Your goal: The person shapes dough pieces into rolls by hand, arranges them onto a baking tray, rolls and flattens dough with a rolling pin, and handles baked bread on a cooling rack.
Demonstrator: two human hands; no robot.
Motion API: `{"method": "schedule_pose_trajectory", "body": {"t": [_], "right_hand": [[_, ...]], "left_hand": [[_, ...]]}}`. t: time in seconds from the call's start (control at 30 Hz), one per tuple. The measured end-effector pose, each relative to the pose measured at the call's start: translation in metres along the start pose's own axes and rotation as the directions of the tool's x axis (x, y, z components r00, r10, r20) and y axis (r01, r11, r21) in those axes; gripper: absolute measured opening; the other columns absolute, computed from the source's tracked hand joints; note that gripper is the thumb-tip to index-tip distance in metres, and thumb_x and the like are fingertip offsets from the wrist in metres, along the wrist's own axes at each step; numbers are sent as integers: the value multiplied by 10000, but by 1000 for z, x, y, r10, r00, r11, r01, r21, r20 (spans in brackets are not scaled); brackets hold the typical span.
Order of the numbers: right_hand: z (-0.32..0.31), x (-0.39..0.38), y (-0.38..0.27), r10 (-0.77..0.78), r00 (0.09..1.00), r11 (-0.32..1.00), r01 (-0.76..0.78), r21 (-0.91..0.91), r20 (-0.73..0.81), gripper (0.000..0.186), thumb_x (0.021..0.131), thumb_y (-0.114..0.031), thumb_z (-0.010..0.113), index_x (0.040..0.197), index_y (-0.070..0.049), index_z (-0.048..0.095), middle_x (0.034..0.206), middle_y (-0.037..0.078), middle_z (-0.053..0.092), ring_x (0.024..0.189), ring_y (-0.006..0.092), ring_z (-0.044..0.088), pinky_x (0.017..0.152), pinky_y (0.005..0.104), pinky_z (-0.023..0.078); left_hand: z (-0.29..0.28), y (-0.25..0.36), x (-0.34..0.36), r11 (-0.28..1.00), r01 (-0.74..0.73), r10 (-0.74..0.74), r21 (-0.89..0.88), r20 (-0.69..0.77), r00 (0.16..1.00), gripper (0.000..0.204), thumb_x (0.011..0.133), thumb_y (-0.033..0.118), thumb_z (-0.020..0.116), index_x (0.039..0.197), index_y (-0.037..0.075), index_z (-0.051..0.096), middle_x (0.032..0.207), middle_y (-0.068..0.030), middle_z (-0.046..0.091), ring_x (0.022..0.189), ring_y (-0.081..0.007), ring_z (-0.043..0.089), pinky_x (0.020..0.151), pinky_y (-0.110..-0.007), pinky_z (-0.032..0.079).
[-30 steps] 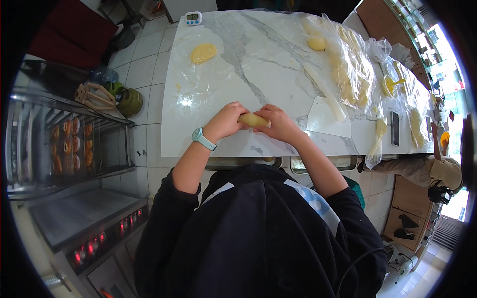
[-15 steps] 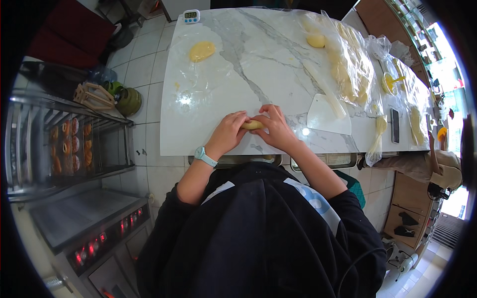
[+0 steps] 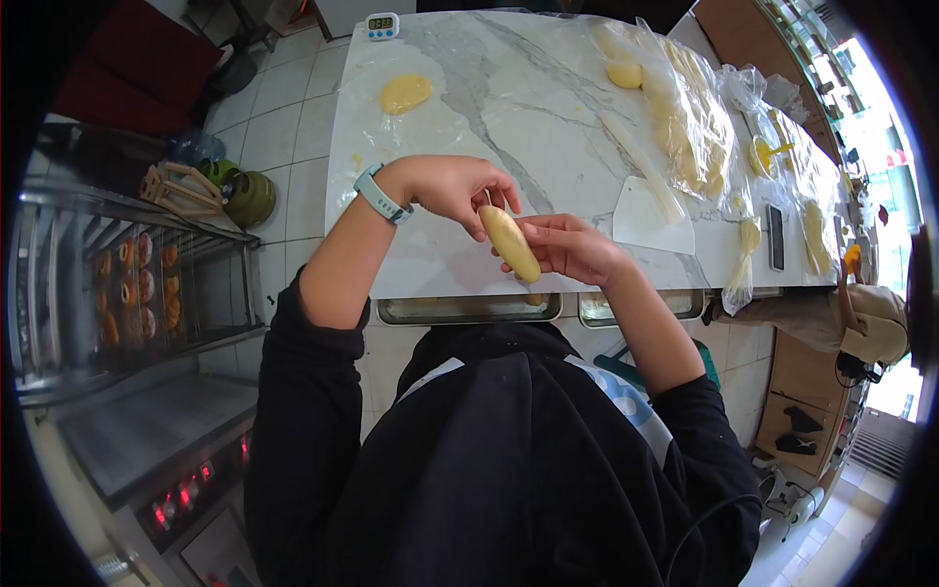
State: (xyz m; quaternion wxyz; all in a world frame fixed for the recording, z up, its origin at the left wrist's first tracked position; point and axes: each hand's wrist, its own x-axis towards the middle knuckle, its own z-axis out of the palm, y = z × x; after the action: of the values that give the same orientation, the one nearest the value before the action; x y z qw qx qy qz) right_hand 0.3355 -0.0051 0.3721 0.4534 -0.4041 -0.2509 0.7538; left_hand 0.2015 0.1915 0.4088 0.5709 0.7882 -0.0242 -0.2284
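An elongated pale dough roll [image 3: 509, 242] is held at a slant above the marble table's front edge. My left hand [image 3: 453, 191], wearing a watch, pinches its upper end, and my right hand [image 3: 575, 248] grips it from the right, fingers partly behind it. Below them, a metal tray [image 3: 411, 311] shows under the table edge, with a small pale piece [image 3: 535, 298] in it. A flattened dough piece [image 3: 406, 94] lies on plastic at the back left. A white scraper [image 3: 641, 235] and a long pale rod [image 3: 641, 161] lie to the right of my hands.
The marble table [image 3: 518, 88] holds bagged dough [image 3: 685, 127], a timer [image 3: 382, 26], a yellow-handled tool [image 3: 768, 155] and a phone [image 3: 776, 237]. A pastry rack [image 3: 137, 284] and hot appliance [image 3: 147, 430] stand left, near gas cylinders [image 3: 246, 199]. Another person [image 3: 871, 323] is at far right.
My left hand has risen and turned over the roll. The roll has gone from lying crosswise in both hands to a steep slant, more exposed. The tray below now shows more.
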Motion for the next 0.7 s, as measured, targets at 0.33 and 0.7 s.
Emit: {"method": "schedule_pose_trajectory", "body": {"t": [0.33,0.7], "right_hand": [[24,-28,33,-64,995,982,76,171,-76,430,932,-210,558,1255,55,456,1126,185,607,980,254,646,836,334,536],[14,-115,151,116,982,991,-125,-55,-148,366,926,-183,568,1214,37,514,1055,119,650,930,179,649,798,296,519]], "left_hand": [[22,20,0,971,-183,203,153,-121,972,520,717,-30,644,1216,61,533,1141,-109,591,876,-211,630,691,-289,501],[298,-126,-46,589,-108,-230,-801,-294,928,435,881,74,615,1283,30,457,1143,-101,576,1003,-169,599,829,-290,489]]}}
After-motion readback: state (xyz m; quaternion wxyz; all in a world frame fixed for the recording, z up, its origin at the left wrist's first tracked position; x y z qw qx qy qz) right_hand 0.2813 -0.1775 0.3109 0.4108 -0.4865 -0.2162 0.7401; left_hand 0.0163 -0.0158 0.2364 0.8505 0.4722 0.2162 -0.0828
